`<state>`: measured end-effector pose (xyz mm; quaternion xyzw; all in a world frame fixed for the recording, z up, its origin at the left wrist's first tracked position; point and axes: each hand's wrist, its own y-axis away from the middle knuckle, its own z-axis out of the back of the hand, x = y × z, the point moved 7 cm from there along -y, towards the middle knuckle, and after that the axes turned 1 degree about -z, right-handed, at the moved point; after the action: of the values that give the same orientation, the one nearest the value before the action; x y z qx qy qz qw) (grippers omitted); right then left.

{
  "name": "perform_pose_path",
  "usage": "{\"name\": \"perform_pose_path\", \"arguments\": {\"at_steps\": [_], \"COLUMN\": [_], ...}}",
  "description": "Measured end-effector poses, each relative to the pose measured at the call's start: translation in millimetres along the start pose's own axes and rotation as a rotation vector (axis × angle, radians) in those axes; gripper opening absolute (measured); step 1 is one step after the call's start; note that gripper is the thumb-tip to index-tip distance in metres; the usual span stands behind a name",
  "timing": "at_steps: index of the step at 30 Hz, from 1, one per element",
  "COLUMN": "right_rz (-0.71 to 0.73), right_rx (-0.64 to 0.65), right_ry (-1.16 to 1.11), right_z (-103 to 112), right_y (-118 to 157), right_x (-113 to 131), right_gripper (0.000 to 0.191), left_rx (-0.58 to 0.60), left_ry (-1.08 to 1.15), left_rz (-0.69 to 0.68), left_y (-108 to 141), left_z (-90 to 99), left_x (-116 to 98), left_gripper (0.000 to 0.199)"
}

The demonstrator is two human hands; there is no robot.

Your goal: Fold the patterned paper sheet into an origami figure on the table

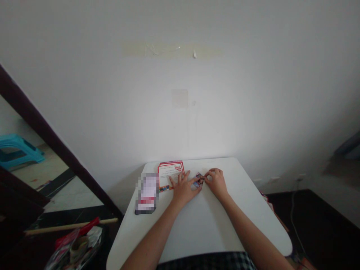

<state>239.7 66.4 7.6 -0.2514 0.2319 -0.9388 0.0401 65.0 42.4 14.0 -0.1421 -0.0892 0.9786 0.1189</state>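
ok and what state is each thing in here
left hand, fingers spread
right hand, fingers curled
small picture piece, touched by both hands; flat or folded, cannot tell
red-edged cards, stacked, edges offset
phone, lying on the table, screen pixelated
table, upright
blue stool, upright, cut off by the picture edge
bin, open, filled

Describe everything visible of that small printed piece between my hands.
The small printed piece looks like paper or card, its dark, bluish and brownish print too small to make out. It is at the white table, the left hand touching its left side, the right hand at its right edge.
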Motion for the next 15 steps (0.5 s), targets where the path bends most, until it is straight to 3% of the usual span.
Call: {"name": "perform_pose_path", "arguments": {"at_steps": [15], "right_rz": [0.045], "right_rx": [0.075], "right_ry": [-0.014], "right_z": [-0.4], "right_y": [4.6], "right_x": [2.0], "right_gripper": [0.020], "left_rx": [0.017], "left_ry": [0.004], "left_rz": [0.005], "left_y": [0.7], "left_z": [-0.9], "left_x": [0.4], "left_gripper": [0.048]}}
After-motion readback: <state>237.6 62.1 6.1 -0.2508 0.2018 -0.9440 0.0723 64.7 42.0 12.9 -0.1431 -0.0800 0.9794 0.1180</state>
